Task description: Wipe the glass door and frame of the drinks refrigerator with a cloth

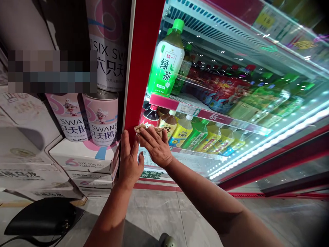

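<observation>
A crumpled brown cloth (141, 128) lies under the fingers of my right hand (156, 146), pressed to the lower left of the glass door (190, 137) beside its red frame (144, 48). Close by on the left, my left hand (131, 163) rests on the red frame's outer edge, fingers stretched and holding nothing. Behind the glass, a large green tea bottle (166, 63) stands on the upper shelf. Juice and tea bottles, among them a yellow one (182, 130), line the shelf below, partly hidden by my right hand.
Pink-labelled cans (101, 118) stand on stacked white cartons (84, 161) just left of the red frame. A black bag (41, 216) is at the lower left. Grey floor tiles (164, 209) lie below, with a shoe tip (168, 240) at the bottom edge.
</observation>
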Demonstrator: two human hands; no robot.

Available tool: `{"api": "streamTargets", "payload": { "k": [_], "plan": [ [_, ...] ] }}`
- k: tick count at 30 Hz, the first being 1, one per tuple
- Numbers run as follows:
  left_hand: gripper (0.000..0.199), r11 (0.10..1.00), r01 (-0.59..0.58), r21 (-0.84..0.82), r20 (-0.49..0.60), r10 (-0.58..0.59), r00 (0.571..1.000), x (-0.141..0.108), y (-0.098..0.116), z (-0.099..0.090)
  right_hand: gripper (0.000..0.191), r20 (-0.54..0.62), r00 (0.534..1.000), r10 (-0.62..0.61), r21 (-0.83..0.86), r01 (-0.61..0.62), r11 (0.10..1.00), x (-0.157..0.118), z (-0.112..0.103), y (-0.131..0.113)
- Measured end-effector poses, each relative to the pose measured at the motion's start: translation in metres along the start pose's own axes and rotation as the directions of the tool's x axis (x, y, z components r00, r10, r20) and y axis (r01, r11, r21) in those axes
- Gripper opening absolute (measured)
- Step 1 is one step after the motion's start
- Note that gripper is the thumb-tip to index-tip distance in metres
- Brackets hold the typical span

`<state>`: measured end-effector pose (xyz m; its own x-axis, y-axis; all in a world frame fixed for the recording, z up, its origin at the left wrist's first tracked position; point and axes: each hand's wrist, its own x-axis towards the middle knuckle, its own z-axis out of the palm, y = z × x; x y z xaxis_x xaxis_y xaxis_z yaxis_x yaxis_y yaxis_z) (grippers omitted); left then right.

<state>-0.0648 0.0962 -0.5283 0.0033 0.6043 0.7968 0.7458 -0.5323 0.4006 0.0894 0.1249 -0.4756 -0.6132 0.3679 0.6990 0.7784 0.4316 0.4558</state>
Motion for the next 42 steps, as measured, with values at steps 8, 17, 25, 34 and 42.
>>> {"api": "streamTargets", "payload": {
  "k": [8,17,25,34,42],
  "plan": [
    [0.093,1.0,-0.003,-0.006,0.038,0.004,0.999,-0.001,0.0,0.0,0.055,0.0,1.0,0.029,-0.013,-0.029,1.0,-0.007,-0.01,0.016],
    [0.097,0.999,0.034,-0.043,0.043,-0.032,0.999,-0.003,0.003,0.004,0.059,0.022,1.0,-0.004,0.006,0.004,1.0,-0.033,-0.004,0.017],
    [0.096,0.999,0.02,-0.036,0.053,-0.018,0.998,-0.002,0.007,0.005,0.054,-0.023,0.999,0.045,0.006,-0.045,0.999,-0.033,-0.01,0.026],
    [0.097,0.999,0.029,-0.04,0.048,-0.027,0.998,-0.001,0.01,0.007,0.053,0.005,1.0,0.019,0.014,-0.019,1.0,-0.046,-0.013,0.033],
    [0.099,1.0,0.011,0.008,0.093,-0.012,0.996,-0.001,0.014,0.006,0.056,-0.001,0.999,0.054,0.03,-0.054,0.998,-0.054,-0.01,0.034]
  ]
}}
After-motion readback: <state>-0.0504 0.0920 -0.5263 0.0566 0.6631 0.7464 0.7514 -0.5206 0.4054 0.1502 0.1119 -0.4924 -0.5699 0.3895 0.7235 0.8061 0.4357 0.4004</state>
